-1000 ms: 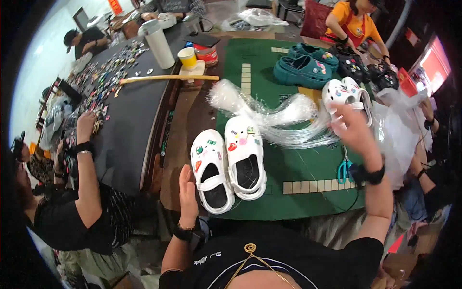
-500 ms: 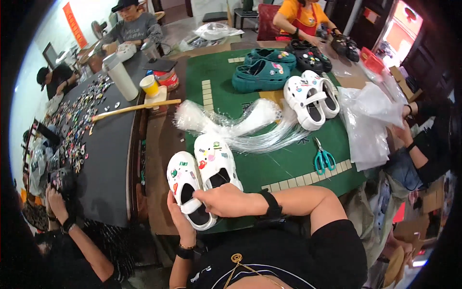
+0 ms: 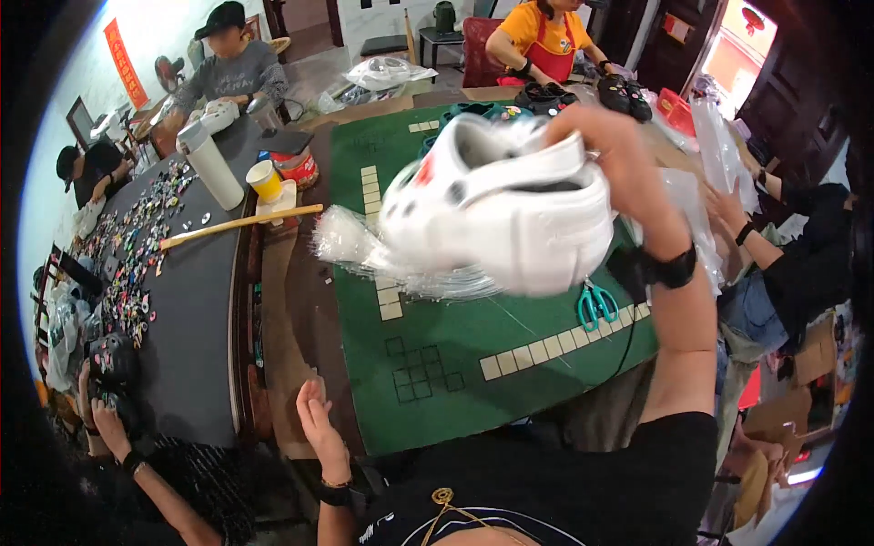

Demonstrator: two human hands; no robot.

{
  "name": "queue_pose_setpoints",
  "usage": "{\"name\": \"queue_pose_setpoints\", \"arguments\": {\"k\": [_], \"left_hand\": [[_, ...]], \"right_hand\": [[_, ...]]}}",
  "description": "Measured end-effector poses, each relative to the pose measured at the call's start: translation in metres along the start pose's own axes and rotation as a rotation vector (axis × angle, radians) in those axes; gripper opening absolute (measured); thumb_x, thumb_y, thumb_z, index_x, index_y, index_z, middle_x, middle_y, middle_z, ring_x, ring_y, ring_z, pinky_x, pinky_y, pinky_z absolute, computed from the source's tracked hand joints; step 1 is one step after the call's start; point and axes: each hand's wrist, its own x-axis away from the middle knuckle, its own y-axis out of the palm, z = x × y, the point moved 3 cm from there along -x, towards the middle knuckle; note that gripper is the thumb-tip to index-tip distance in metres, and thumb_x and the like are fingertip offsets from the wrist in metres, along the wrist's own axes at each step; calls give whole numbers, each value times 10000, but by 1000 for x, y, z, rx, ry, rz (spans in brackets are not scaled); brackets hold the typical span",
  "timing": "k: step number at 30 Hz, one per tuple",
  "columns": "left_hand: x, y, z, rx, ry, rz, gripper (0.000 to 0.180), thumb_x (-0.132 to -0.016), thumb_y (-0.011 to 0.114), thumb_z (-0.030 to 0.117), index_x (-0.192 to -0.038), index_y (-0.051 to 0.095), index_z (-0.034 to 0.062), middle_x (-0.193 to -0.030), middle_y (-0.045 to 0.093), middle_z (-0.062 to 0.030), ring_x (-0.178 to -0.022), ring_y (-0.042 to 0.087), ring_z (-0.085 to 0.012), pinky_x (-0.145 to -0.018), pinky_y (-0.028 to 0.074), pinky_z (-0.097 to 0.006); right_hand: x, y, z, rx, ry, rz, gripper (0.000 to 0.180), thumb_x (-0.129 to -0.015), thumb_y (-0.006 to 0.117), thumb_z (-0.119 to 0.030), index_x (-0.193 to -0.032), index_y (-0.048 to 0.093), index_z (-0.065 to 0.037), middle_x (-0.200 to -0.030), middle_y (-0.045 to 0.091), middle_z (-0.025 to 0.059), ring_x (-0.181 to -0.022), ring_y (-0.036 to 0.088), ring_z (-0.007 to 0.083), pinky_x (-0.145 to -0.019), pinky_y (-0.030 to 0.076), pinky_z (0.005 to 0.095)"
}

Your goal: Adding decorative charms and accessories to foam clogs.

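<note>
One white flask (image 3: 211, 168), one yellow cup (image 3: 264, 184)

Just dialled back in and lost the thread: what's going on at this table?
The person's right hand holds at least one white clog, blurred, above the green mat. The left hand is open and empty by the mat's near left corner. Teal scissors lie on the mat, and clear strands lie partly hidden behind the clog.

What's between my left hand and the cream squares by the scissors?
The head view shows, beyond your left hand, brown table edge, then green mat with black outlined squares.
</note>
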Motion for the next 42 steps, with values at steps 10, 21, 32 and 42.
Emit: {"name": "queue_pose_setpoints", "arguments": {"k": [10,21,32,42], "left_hand": [[-2,-1,-25,-251,105,-70,339,-997,490,126,-1298,493,-28,-1232,534,-116,-1144,513,-223,-1004,397,-351],[5,9,-12,-456,226,-48,332,-943,547,114,-1236,521,-41,-1174,546,-150,-1058,544,-261,-923,439,-370],[9,8,-15,-653,362,-14,330,-893,619,125,-1180,565,-28,-1170,572,-194,-1100,529,-364,-964,423,-445],[8,16,-6,-572,421,-45,297,-833,675,113,-1097,614,-8,-1119,624,-153,-1045,573,-334,-907,460,-406]], "right_hand": [[18,-62,181,951,-71,504,197,-785,571,-62,-958,654,-106,-899,663,97,-897,627,298,-825,438,421],[49,-20,306,1032,878,-336,299,-834,537,-70,-1109,654,-72,-1117,661,205,-1029,648,361,-901,502,474],[-66,196,253,491,419,-153,378,-787,614,-179,-1136,590,-38,-1166,577,219,-1114,562,382,-938,476,452],[-58,231,278,271,505,125,487,-731,701,-405,-860,635,60,-892,670,278,-854,671,398,-767,523,462]]}}
